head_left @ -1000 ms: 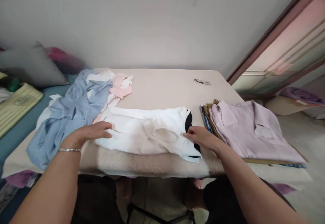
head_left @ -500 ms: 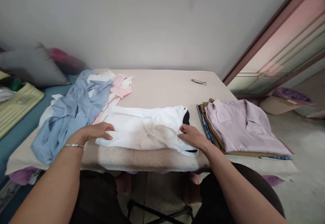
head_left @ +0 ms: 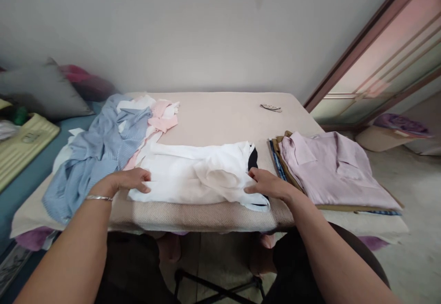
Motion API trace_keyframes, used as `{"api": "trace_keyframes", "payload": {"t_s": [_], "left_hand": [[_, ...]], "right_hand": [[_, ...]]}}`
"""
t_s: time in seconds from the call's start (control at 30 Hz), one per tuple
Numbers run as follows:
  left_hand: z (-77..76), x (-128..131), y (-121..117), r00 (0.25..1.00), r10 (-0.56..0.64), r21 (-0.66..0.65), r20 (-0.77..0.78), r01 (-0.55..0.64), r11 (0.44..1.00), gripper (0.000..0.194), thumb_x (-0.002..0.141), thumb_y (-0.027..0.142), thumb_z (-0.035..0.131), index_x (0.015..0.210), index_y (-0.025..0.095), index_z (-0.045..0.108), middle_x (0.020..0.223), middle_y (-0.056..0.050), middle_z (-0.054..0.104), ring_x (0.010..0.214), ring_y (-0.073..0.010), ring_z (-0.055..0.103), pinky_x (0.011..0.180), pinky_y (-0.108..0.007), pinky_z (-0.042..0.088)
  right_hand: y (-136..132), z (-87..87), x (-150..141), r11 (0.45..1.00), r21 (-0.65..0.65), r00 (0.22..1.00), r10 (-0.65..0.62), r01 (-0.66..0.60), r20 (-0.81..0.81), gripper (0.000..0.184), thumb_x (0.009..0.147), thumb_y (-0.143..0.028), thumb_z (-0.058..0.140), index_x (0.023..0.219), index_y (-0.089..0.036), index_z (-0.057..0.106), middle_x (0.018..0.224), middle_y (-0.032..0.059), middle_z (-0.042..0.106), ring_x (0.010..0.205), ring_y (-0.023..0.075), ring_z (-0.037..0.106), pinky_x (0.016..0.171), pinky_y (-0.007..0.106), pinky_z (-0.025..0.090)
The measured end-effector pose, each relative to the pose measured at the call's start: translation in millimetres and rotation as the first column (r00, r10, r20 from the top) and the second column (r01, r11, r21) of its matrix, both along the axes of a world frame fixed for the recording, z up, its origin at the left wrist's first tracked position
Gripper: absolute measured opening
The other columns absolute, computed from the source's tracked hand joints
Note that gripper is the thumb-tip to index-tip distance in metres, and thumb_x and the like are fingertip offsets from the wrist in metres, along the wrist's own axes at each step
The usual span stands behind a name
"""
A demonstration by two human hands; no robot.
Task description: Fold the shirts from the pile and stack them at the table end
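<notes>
A white garment (head_left: 182, 171) with black trim at its right end lies folded into a long strip along the front of the table, some loose folds bunched on its right half. My left hand (head_left: 132, 180), a silver bangle at its wrist, grips the garment's left end between thumb and curled fingers. At the opposite end, my right hand (head_left: 265, 184) holds the edge beside the black trim, its thumb lying on top of the cloth. The fingertips under the fabric are partly hidden.
A loose heap of blue clothes (head_left: 103, 143) with pink and white pieces lies left. To the right is a folded stack topped by a pale pink shirt (head_left: 330, 171). Eyeglasses (head_left: 270, 108) rest toward the back of the cloth-covered table (head_left: 220, 118). A wall (head_left: 206, 37) stands behind.
My right hand has shifted slightly right along the garment's edge, and its thumb now shows on the cloth. My left hand has barely moved. The camera view has tilted slightly.
</notes>
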State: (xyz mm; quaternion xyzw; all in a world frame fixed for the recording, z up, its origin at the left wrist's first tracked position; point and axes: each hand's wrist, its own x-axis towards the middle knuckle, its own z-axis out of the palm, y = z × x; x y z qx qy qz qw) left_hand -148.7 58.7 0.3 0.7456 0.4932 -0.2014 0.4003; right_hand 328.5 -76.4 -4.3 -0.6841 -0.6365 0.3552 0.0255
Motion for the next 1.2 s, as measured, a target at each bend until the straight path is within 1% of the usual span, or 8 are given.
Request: {"api": "trace_keyframes", "payload": {"t_s": [0.17, 0.4, 0.57, 0.7, 0.87, 0.93, 1.07, 1.2], "left_hand": [[-7.0, 0.4, 2.9, 0.999, -0.031, 0.043, -0.031, 0.033, 0.999, 0.038, 0.054, 0.044, 0.064, 0.082, 0.019, 0.058, 0.083, -0.001, 0.059, 0.081, -0.0206, 0.053, 0.071, -0.027, 0.039], [-2.4, 0.9, 6.4, 0.983, 0.051, 0.132, -0.175, -0.028, 0.991, 0.041, 0.049, 0.041, 0.067, 0.082, 0.019, 0.06, 0.086, -0.003, 0.065, 0.081, -0.0232, 0.058, 0.069, -0.029, 0.042], [14.8, 36.9, -13.6, 0.939, 0.29, 0.621, -0.185, -0.117, 0.775, 0.029, 0.074, 0.048, 0.057, 0.082, 0.019, 0.056, 0.086, -0.008, 0.065, 0.081, -0.0244, 0.058, 0.067, -0.032, 0.038], [-1.1, 90.7, -42.6, 1.0, -0.014, 0.333, -0.026, 0.021, 0.943, 0.018, 0.076, 0.038, 0.061, 0.074, 0.021, 0.055, 0.076, -0.002, 0.065, 0.073, -0.0185, 0.058, 0.064, -0.028, 0.039], [-11.6, 111.9, -42.6, 1.0, -0.001, 0.174, -0.008, 0.002, 0.985, 0.017, 0.081, 0.037, 0.06, 0.078, 0.02, 0.057, 0.07, -0.001, 0.065, 0.066, -0.0183, 0.062, 0.063, -0.028, 0.041], [-6.9, 112.6, -33.0, 0.997, 0.075, 0.406, -0.007, -0.066, 0.911, 0.017, 0.089, 0.034, 0.051, 0.087, 0.02, 0.06, 0.082, -0.005, 0.068, 0.079, -0.0213, 0.065, 0.069, -0.031, 0.043], [-4.9, 124.4, -18.3, 0.981, 0.171, 0.826, -0.094, -0.019, 0.564, 0.033, 0.088, 0.011, 0.046, 0.116, 0.02, 0.062, 0.12, -0.016, 0.062, 0.113, -0.0292, 0.057, 0.09, -0.04, 0.042], [-20.6, 136.0, -12.1, 0.975, 0.1, 0.823, -0.197, 0.109, 0.558, 0.036, 0.088, 0.005, 0.041, 0.109, 0.018, 0.067, 0.117, -0.019, 0.064, 0.112, -0.0328, 0.058, 0.098, -0.048, 0.037]], "right_hand": [[1.1, -4.1, -0.9, 0.993, -0.061, 0.995, 0.101, -0.102, -0.015, 0.029, 0.068, -0.021, 0.07, 0.095, -0.017, 0.059, 0.099, 0.0061, 0.067, 0.088, 0.0205, 0.061, 0.07, 0.027, 0.041], [1.3, -0.7, -8.3, 0.985, -0.137, 0.942, 0.141, -0.103, 0.305, 0.041, 0.066, -0.033, 0.077, 0.101, -0.018, 0.062, 0.108, 0.0121, 0.069, 0.097, 0.0276, 0.064, 0.069, 0.03, 0.038], [-5.8, 14.0, -8.0, 0.994, 0.113, 0.963, -0.027, -0.003, 0.267, 0.029, 0.073, -0.039, 0.075, 0.09, -0.021, 0.06, 0.089, 0.0065, 0.068, 0.08, 0.021, 0.061, 0.063, 0.028, 0.034], [-6.5, 3.9, -17.0, 0.995, 0.016, 0.988, 0.1, -0.103, 0.12, 0.013, 0.071, -0.023, 0.071, 0.081, -0.021, 0.062, 0.084, 0.0027, 0.067, 0.076, 0.017, 0.059, 0.061, 0.026, 0.033], [-5.6, -4.6, -18.4, 0.982, -0.063, 0.957, 0.187, -0.178, 0.221, 0.013, 0.066, -0.02, 0.07, 0.077, -0.021, 0.063, 0.087, 0.0045, 0.067, 0.076, 0.0193, 0.059, 0.059, 0.028, 0.029], [-5.8, -0.9, -14.7, 0.983, 0.014, 0.957, 0.176, -0.184, 0.229, 0.006, 0.071, -0.018, 0.065, 0.075, -0.021, 0.061, 0.081, 0.0039, 0.066, 0.072, 0.0185, 0.057, 0.059, 0.029, 0.027], [-5.1, 9.0, -21.5, 0.926, 0.373, 0.98, -0.012, -0.064, 0.199, 0.009, 0.088, -0.03, 0.058, 0.086, -0.022, 0.06, 0.079, 0.0038, 0.064, 0.071, 0.0186, 0.057, 0.062, 0.029, 0.033], [-4.3, 6.1, -43.2, 0.802, 0.56, 0.977, 0.156, -0.211, 0.145, 0.018, 0.094, -0.034, 0.055, 0.104, -0.021, 0.061, 0.104, 0.0095, 0.065, 0.097, 0.0237, 0.06, 0.08, 0.033, 0.043]]}}
